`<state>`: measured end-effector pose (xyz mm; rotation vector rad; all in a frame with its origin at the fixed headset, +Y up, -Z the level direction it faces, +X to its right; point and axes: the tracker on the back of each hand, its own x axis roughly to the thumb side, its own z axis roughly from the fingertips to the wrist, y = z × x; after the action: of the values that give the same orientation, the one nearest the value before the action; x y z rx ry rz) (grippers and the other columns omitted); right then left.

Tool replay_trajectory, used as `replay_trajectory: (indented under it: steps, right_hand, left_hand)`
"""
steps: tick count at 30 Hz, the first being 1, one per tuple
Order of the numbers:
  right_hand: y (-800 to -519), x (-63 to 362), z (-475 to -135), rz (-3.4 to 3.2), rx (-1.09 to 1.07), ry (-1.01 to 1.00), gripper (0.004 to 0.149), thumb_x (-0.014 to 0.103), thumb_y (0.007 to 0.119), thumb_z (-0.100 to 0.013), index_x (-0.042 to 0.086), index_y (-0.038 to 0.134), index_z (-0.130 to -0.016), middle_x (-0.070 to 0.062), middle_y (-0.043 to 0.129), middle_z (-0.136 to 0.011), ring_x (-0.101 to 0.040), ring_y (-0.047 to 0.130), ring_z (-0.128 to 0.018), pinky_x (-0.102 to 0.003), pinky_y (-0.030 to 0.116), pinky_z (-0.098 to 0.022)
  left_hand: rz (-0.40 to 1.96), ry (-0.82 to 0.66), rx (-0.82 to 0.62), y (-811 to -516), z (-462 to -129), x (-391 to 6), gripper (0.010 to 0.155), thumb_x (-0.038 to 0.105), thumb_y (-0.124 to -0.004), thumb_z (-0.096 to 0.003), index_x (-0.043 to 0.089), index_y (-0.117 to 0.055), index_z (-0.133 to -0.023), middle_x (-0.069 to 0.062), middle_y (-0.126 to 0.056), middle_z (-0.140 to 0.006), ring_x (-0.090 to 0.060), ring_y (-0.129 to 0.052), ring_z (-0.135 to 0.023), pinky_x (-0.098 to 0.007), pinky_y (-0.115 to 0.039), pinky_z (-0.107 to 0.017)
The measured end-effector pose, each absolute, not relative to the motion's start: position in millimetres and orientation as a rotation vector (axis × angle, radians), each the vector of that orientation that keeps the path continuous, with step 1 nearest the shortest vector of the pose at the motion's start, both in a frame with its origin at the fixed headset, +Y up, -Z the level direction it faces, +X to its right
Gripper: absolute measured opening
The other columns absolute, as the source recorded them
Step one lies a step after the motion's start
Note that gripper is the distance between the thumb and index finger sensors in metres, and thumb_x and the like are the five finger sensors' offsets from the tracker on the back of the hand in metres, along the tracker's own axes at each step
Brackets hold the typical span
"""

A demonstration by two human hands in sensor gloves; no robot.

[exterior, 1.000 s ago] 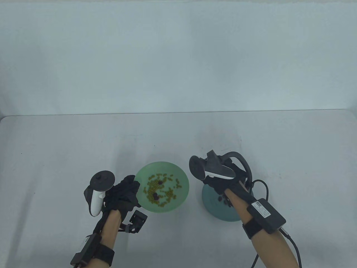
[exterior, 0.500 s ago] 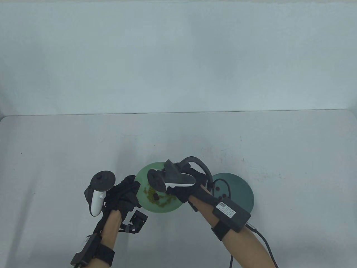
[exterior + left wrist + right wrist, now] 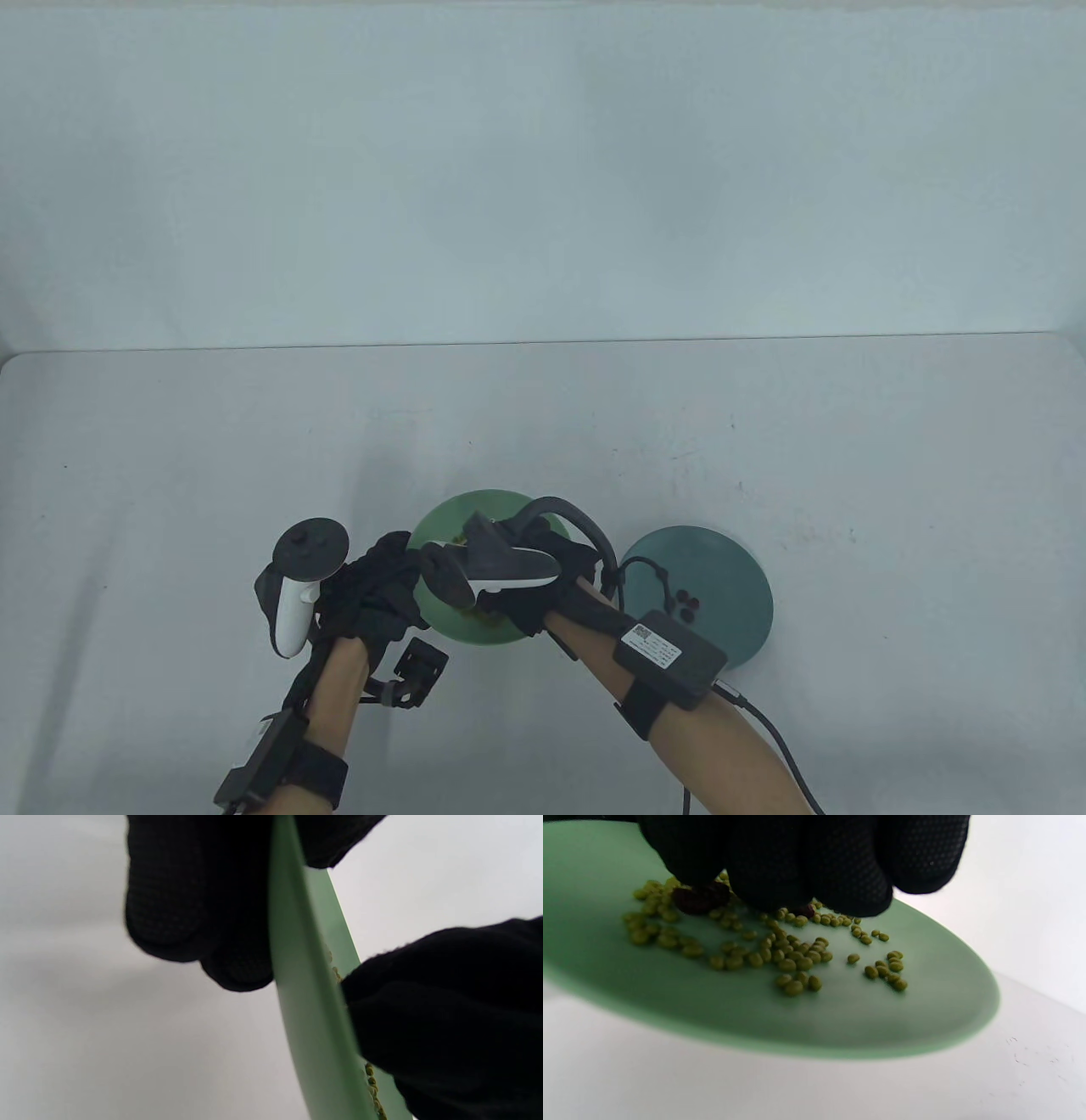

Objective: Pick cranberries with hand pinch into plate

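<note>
A light green plate (image 3: 445, 526) holds several green beans (image 3: 797, 955) and dark red cranberries (image 3: 700, 897). My left hand (image 3: 386, 586) grips the plate's left rim, fingers under it and thumb over it in the left wrist view (image 3: 191, 899). My right hand (image 3: 501, 598) is low over the same plate. Its bunched fingertips (image 3: 840, 887) touch down among the beans, right beside a cranberry. Whether it is pinched is hidden. A dark teal plate (image 3: 730, 577) on the right holds three cranberries (image 3: 685, 604).
The two plates stand close together near the table's front edge. My right forearm and its cable (image 3: 768, 730) cross the teal plate's near left side. A small black module (image 3: 417, 671) hangs by my left wrist.
My right hand has moved left from over the teal plate to the green plate and has come down onto the beans. The left hand has not moved.
</note>
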<state>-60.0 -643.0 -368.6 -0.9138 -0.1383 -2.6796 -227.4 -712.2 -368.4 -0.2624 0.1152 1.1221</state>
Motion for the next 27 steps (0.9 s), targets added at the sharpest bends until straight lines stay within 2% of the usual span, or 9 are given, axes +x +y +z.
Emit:
replay_trajectory:
  steps: [9,18,27]
  right_hand:
    - [-643.1,-66.1,-364.9,-2.646,-0.920,-0.101,0.048,0.050,0.074,-0.052,0.019,0.085,-0.087,0.014,0.095,-0.049,-0.009,0.098,-0.045,-0.041,0.086,-0.052]
    - [-643.2,-68.5,-369.9,-2.705,-0.931,-0.223,0.049,0.049,0.076,-0.052,0.014,0.086,-0.085,0.014,0.094,-0.050,-0.008,0.098,-0.045,-0.041,0.086,-0.052]
    - [-644.7,-69.1,-372.5,-2.734,-0.946,-0.222,0.049,0.049,0.077,-0.051,0.014,0.087,-0.085,0.014,0.093,-0.050,-0.008,0.098,-0.045,-0.041,0.086,-0.052]
  left_hand:
    - [1.145,0.117,-0.264,-712.0,-369.0,-228.8,0.052,0.021,-0.067,-0.0586,-0.004,-0.057,-0.104,-0.020,-0.086,-0.081,-0.024,-0.109,-0.046,-0.031,-0.096,-0.034]
    - [1.148,0.113,-0.265,-710.8,-368.7,-229.2,0.052,0.021,-0.067,-0.0586,-0.004,-0.057,-0.103,-0.020,-0.086,-0.081,-0.025,-0.109,-0.046,-0.031,-0.096,-0.034]
    - [1.166,0.128,-0.264,-711.2,-368.5,-230.9,0.052,0.021,-0.066,-0.0587,-0.004,-0.057,-0.104,-0.020,-0.086,-0.081,-0.025,-0.109,-0.046,-0.031,-0.096,-0.035]
